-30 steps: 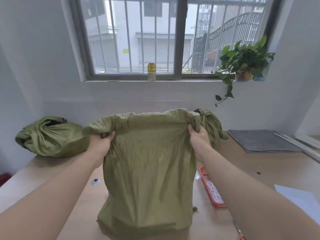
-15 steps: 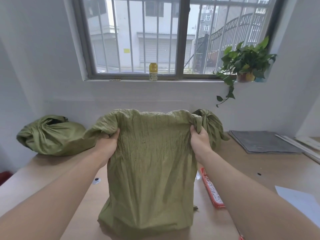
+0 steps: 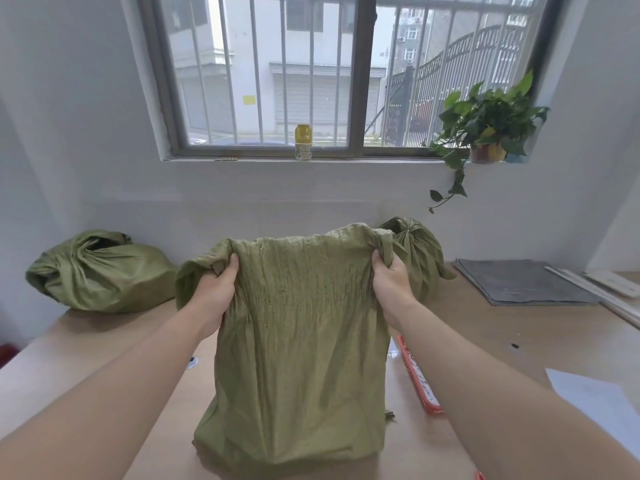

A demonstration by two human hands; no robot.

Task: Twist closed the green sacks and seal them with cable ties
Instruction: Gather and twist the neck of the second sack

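A green woven sack (image 3: 298, 348) stands upright on the wooden table (image 3: 485, 341) straight in front of me. My left hand (image 3: 216, 287) grips its top edge at the left corner. My right hand (image 3: 391, 277) grips the top edge at the right corner. The sack's mouth is stretched flat between the two hands. A second green sack (image 3: 100, 271), twisted at its mouth, lies on the table at the far left. A third green sack (image 3: 420, 254) with a gathered, tied neck stands behind my right hand. I see no loose cable tie.
A red flat packet (image 3: 417, 375) lies on the table right of the sack. A grey mat (image 3: 523, 282) and white strips (image 3: 606, 289) lie at the far right, a white sheet (image 3: 595, 400) nearer. A bottle (image 3: 303, 142) and potted plant (image 3: 485, 123) stand on the windowsill.
My left hand has slid inward along the top edge, toward the right. The sack's top is narrower and more bunched at the left corner. My right hand has kept its grip.
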